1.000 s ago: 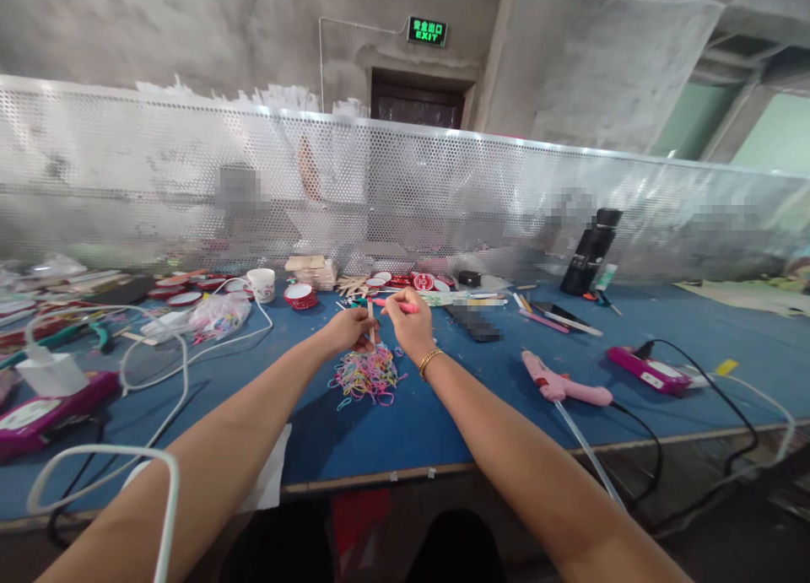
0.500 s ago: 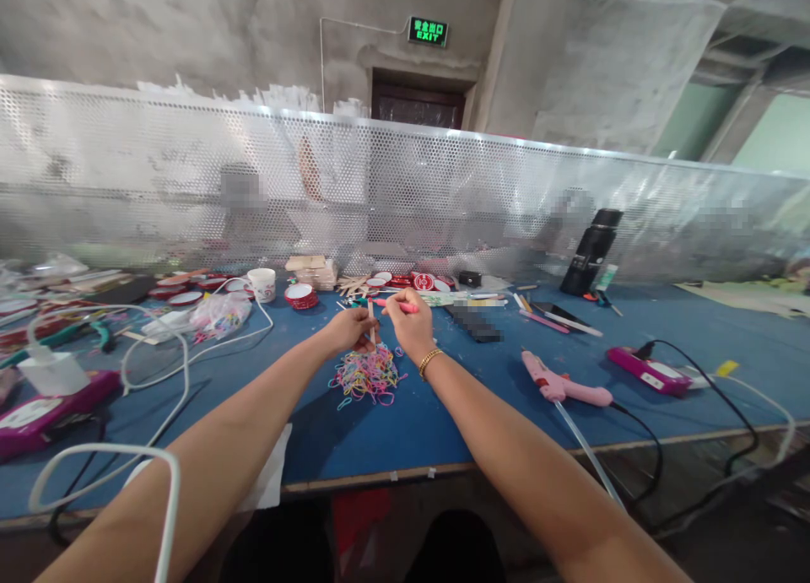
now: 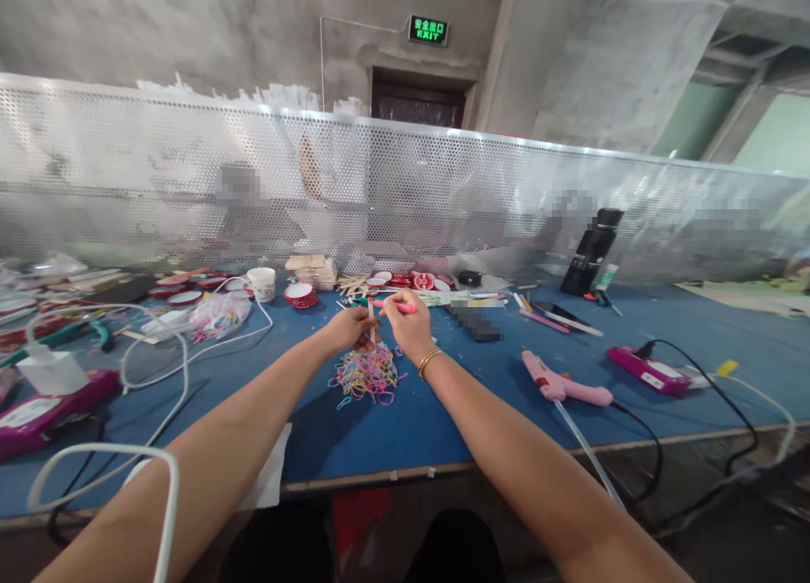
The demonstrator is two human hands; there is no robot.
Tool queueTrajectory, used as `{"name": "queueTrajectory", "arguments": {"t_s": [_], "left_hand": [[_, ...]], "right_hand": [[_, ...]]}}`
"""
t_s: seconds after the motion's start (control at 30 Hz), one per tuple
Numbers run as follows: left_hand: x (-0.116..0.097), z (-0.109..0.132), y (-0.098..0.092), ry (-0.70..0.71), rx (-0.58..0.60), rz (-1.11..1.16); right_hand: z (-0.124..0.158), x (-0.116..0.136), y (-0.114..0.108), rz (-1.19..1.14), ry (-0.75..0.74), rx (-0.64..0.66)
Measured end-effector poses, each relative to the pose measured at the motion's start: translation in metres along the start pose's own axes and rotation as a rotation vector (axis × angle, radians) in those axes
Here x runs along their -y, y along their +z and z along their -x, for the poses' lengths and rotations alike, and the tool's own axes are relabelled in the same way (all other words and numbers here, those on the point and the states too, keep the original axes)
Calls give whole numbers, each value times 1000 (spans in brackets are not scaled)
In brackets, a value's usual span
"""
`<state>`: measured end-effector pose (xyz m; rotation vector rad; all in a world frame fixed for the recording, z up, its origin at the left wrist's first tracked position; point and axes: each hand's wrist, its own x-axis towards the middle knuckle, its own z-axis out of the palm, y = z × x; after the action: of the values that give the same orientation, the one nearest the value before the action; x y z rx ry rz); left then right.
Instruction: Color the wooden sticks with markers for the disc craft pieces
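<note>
The left hand is closed on a small pale stick. The stick stands almost straight up, and its top pokes out above the fingers. The bottom of the stick is hidden behind the hand. Just below this hand lies a heap of colourful rubber bands on the blue worktop. The hand is above the heap, and it is hard to tell if it touches the bands.

Far off to the left of the left hand there is a clear bag with coloured bits inside and a white cable that loops about. What is in the bag is too blurry to name.

The right hand is just beside the left one, with the stick between them. Its fingers are pinched shut on a pink pen. The pen lies flat and points left, toward the top of the stick. Its back end is hidden in the hand. It is too small to see if the tip touches the stick. A gold bracelet sits on the wrist.

To the right of the right hand, a pink glue gun lies on the worktop, well apart from it. Farther right is a pink box with a black cord. A black bottle stands behind them, near the holey metal screen.
</note>
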<state>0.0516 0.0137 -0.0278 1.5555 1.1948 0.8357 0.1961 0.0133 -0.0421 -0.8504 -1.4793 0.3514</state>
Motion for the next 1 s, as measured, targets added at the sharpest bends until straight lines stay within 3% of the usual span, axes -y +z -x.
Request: {"name": "queueTrajectory", "arguments": {"t_s": [1.0], "left_hand": [[1,-2,-2,-5,-4,-6]], "right_hand": [[0,1,-1,10,16,-35]]}}
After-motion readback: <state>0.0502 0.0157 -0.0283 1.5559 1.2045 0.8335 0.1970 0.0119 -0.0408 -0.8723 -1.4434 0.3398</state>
